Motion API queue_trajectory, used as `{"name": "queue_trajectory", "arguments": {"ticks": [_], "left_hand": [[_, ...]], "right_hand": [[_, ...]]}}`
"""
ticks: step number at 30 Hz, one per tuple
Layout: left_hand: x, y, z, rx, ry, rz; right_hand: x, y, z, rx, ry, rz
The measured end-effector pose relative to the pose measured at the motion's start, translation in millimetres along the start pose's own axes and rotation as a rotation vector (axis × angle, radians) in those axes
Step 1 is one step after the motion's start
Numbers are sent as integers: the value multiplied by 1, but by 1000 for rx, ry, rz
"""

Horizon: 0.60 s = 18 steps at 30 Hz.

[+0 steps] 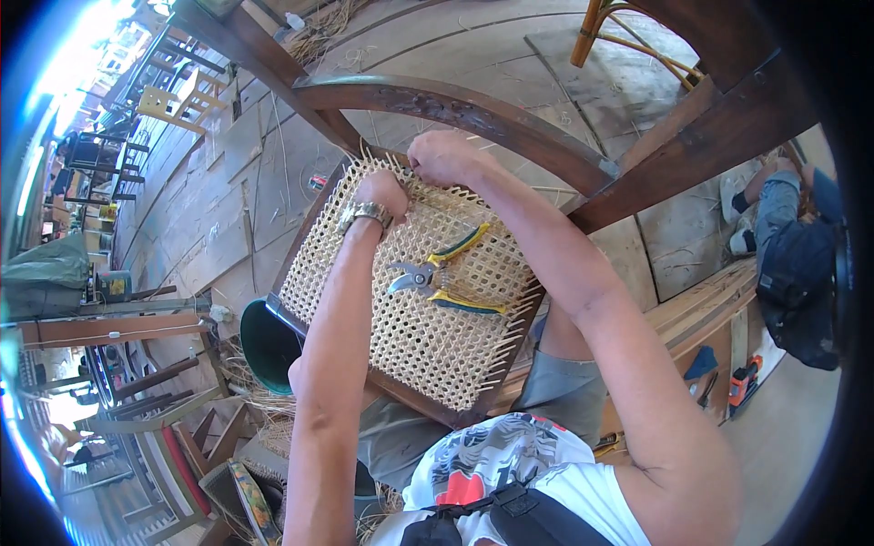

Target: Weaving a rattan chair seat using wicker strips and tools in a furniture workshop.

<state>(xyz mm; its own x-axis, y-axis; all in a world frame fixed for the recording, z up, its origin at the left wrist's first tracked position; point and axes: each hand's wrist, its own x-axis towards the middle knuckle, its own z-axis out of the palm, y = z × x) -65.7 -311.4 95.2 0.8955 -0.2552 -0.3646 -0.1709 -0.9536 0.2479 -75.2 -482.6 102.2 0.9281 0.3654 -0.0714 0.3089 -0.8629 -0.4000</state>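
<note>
A chair seat of woven cane (410,355) in a dark wooden frame rests over my lap, with loose strand ends sticking out along its edges. My left hand (382,193), with a metal watch (364,216) at the wrist, is closed low over the weave near the far edge. Beside it on the right, my right hand (446,156) is bent at the far edge, its fingers closed together. What either hand grips is hidden by the fingers. Pruning shears (419,276) with yellow and green handles lie on the cane, nearer to me, blades apart and pointing left.
The chair's curved wooden rail (455,105) arches just beyond my hands. A dark green bucket (264,346) stands left of the seat. Another person (787,237) sits at the far right near long wooden boards (710,305). Wooden chairs (187,100) and cane scraps lie about the floor.
</note>
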Motion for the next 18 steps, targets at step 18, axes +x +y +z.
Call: {"name": "queue_trajectory", "arguments": {"ticks": [18], "left_hand": [[-78, -52, -124, -370, 228, 59]], "right_hand": [[-1, -49, 9, 1285, 151, -128]]}}
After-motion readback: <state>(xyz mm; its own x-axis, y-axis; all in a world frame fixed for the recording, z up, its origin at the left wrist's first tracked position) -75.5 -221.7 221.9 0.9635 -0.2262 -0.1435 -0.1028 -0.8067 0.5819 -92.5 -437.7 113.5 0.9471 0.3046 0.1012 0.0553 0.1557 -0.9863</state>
